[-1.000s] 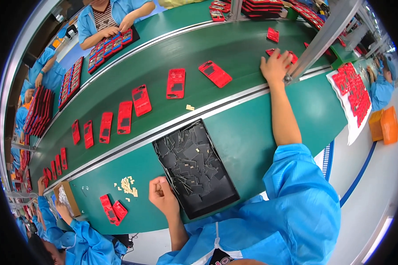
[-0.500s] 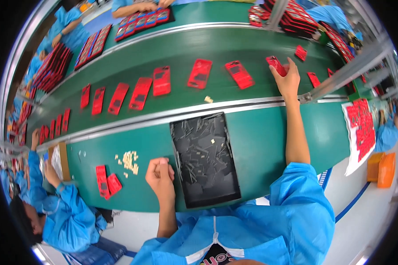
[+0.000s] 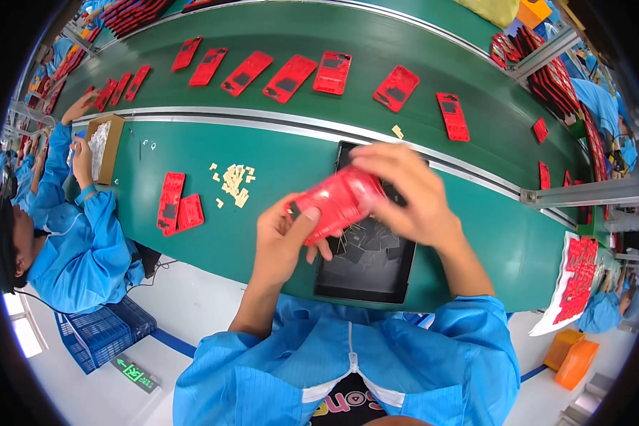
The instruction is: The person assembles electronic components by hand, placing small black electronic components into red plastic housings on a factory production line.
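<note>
Both hands, left hand [image 3: 280, 238] and right hand [image 3: 405, 192], grip one red part [image 3: 334, 202] (two beside).

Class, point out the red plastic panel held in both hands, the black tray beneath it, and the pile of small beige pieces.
red plastic panel [image 3: 337, 201], head view, middle
black tray [image 3: 366, 273], head view, lower floor
pile of small beige pieces [image 3: 234, 181], head view, centre

Bright, even light from overhead; soft shadows beneath the hands [image 3: 397, 192]. The red part [image 3: 337, 201] is motion-blurred. Around the belt [image 3: 419, 42], edges bend and darken.
</note>
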Demonstrator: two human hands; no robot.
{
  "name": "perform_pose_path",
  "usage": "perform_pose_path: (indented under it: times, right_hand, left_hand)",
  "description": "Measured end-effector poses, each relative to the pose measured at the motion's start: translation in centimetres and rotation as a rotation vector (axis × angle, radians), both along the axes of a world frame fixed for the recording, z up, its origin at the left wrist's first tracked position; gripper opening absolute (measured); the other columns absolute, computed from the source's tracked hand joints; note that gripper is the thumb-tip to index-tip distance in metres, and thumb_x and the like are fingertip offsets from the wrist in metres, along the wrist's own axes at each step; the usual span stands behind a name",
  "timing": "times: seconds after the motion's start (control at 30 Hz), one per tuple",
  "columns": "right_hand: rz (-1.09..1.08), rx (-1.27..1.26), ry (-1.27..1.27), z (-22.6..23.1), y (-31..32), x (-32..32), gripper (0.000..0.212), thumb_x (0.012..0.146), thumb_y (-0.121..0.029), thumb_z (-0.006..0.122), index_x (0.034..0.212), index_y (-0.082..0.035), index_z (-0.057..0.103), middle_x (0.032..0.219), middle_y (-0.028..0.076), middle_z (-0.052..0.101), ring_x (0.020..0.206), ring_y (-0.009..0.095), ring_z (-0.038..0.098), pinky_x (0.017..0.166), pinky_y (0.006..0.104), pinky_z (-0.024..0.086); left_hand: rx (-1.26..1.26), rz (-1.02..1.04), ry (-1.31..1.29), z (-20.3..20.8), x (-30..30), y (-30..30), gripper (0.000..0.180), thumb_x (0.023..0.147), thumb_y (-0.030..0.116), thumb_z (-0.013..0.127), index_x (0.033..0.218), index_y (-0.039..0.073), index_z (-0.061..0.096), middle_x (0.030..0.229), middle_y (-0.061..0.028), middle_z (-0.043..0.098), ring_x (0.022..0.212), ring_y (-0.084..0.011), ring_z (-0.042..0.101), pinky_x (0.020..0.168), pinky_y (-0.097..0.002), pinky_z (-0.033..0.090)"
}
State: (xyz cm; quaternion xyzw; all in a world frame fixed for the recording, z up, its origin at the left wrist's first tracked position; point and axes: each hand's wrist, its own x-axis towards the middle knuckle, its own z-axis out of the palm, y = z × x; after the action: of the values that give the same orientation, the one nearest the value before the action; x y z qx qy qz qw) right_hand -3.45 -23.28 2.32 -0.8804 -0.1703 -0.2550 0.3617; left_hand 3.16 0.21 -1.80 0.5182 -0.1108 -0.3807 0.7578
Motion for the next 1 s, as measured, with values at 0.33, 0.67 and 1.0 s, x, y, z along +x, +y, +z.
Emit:
perform_pose_path:
  times: [0.33, 0.67, 1.0]
  right_hand:
    - [-0.286, 0.011, 0.175, -4.0, -0.1, 0.9, 0.017, 0.082, -0.001, 0.077, 0.099, -0.002, 0.077, 0.104, 0.008, 0.064, 0.085, 0.021, 0.063, 0.077, 0.0343, 0.051]
    - [-0.295, 1.152, 0.387, -1.8, 0.2, -2.4, 0.016, 0.092, 0.008, 0.068, 0.108, 0.007, 0.068, 0.092, 0.012, 0.071, 0.081, 0.021, 0.074, 0.067, 0.0275, 0.058]
    - [-0.360, 1.068, 0.284, 0.5, 4.6, -5.0, 0.014, 0.092, 0.006, 0.072, 0.106, 0.006, 0.070, 0.095, 0.011, 0.070, 0.083, 0.019, 0.075, 0.066, 0.0243, 0.056]
  left_hand:
    - [-0.107, 0.206, 0.022, -0.1, -0.3, -0.7, 0.040, 0.102, 0.007, 0.055, 0.140, -0.001, 0.044, 0.113, -0.0261, 0.070, 0.086, -0.0292, 0.076, 0.053, -0.0292, 0.056]
    - [-0.136, 0.141, -0.009, 0.4, -0.1, -1.5, 0.040, 0.110, 0.026, 0.036, 0.139, 0.001, 0.042, 0.116, -0.0259, 0.069, 0.091, -0.0308, 0.074, 0.063, -0.0344, 0.056]
    - [-0.153, 0.165, -0.100, 1.1, -1.9, -4.1, 0.033, 0.110, 0.012, 0.045, 0.135, -0.008, 0.050, 0.121, -0.0202, 0.068, 0.105, -0.0246, 0.071, 0.086, -0.0385, 0.062]
